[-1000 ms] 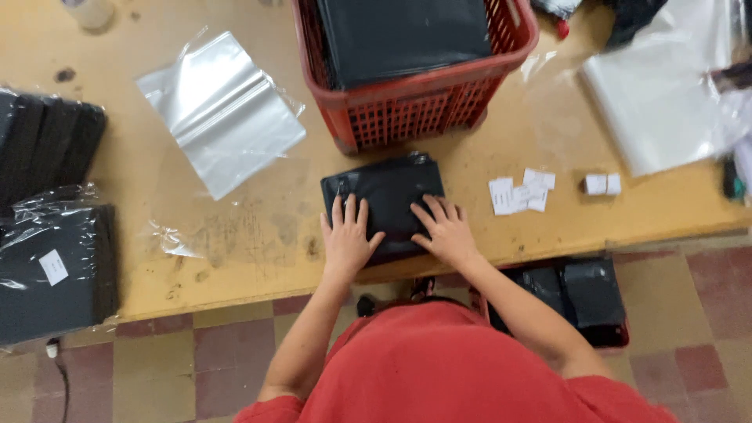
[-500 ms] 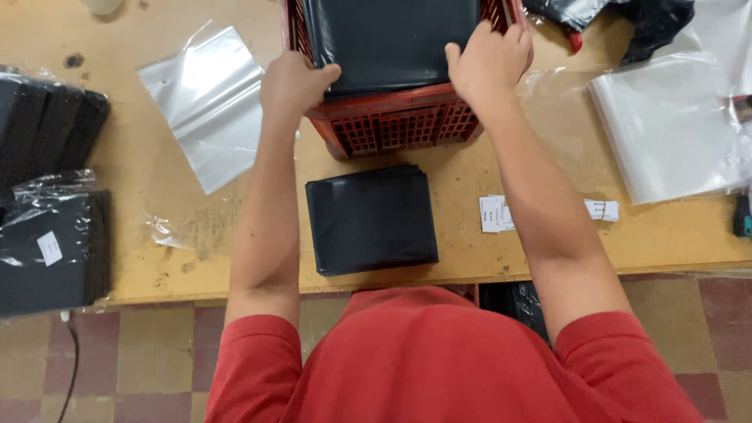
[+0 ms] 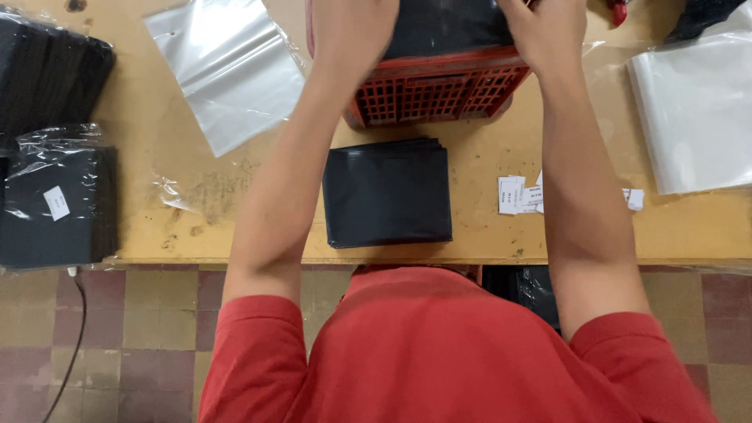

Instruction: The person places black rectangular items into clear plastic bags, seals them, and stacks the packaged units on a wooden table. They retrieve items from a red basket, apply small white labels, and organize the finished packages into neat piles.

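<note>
Both your hands, left hand [image 3: 348,31] and right hand [image 3: 548,31], clasp black folded stock [image 3: 446,27] in the red crate [image 3: 431,94]. One black stack [image 3: 388,192] lies squared on the counter [image 3: 196,227]; clear bags [image 3: 227,66] and labels [image 3: 521,194] unused.

The scene is evenly and fairly brightly lit with soft, warm light from above. The wooden table [image 3: 486,235] shows a yellowish cast and no hard-edged shadows; only a faint soft shadow lies under the red basket [image 3: 435,94] and along the forearms. Glare shows as pale sheen on the clear plastic bag [image 3: 227,66] at upper left and on the stack of clear bags [image 3: 693,117] at right, and as small highlights on the wrapped black bundle [image 3: 55,204]. The black stack [image 3: 388,192] keeps little surface detail. Both hands at the top edge are slightly smeared by motion. The red shirt [image 3: 439,352] close to the camera looks soft, and edges bow mildly.
</note>
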